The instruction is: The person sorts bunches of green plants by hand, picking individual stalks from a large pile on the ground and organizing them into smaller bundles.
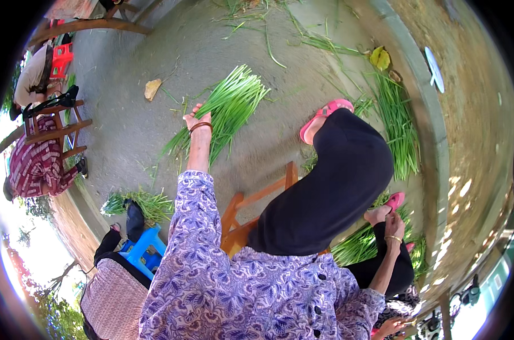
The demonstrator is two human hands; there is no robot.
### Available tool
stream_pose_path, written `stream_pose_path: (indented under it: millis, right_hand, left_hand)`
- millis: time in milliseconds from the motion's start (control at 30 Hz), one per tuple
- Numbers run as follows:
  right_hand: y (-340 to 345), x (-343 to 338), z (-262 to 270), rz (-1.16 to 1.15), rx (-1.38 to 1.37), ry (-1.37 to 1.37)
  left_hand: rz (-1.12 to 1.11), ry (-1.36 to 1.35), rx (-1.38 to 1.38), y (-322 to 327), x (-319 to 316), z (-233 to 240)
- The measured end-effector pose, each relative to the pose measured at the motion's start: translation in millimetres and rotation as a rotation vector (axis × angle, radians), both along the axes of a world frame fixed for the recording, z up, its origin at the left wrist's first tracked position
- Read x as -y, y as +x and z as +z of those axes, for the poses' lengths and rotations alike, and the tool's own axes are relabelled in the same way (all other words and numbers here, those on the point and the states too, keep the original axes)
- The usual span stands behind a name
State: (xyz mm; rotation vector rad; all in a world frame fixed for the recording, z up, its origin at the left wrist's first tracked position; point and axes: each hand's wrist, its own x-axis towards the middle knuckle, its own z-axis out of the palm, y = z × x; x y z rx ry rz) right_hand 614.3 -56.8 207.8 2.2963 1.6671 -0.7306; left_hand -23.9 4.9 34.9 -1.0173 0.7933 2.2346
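My left hand (pixel 198 118), with a brown bangle at the wrist, grips the left edge of a large bunch of long green leafy stems (pixel 235 102). The bunch fans out over the concrete floor, its paler ends pointing up and right. On the far right, my right hand (pixel 394 226) wears a gold-coloured bracelet; its fingers are bent together. Whether anything small is between them cannot be told. Close beyond it are a pink shoe (pixel 395 201) and bare foot of a neighbouring person, with more green stems (pixel 359 245) behind.
Loose stems (pixel 329 44) and a dry leaf (pixel 153 89) lie on the floor. A long green pile (pixel 395 127) runs beside the kerb (pixel 442 153). A wooden stool (pixel 235 212), a blue plastic stool (pixel 144 250) and people seated at left and bottom are near.
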Motion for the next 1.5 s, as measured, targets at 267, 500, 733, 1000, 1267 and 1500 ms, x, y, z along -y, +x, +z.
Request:
stream_pose_path:
  millis: [267, 500, 733, 1000, 1267, 1500]
  right_hand:
    - [-13, -11, -7, 0.032, -0.011, -0.183]
    - [21, 1, -48, -0.048, -0.294, -0.007]
    - [-25, -22, -17, 0.208, -0.100, -0.064]
    - [-14, -17, -22, 0.211, -0.206, -0.112]
    - [-14, -22, -32, 0.234, -0.190, -0.050]
    - [-5, -14, -31, 0.162, -0.122, -0.029]
  left_hand:
    - [0.020, -0.041, 0.044, -2, -13, -55]
    - [-0.052, -0.111, 0.029, -7, -10, -88]
    - [-0.022, -0.271, 0.060, -7, -7, -100]
    - [-0.224, -0.391, 0.122, 7, -7, -88]
    - [-0.293, -0.554, 0.249, 2, 0, -72]
    - [-0.321, -0.836, 0.313, 44, -9, -23]
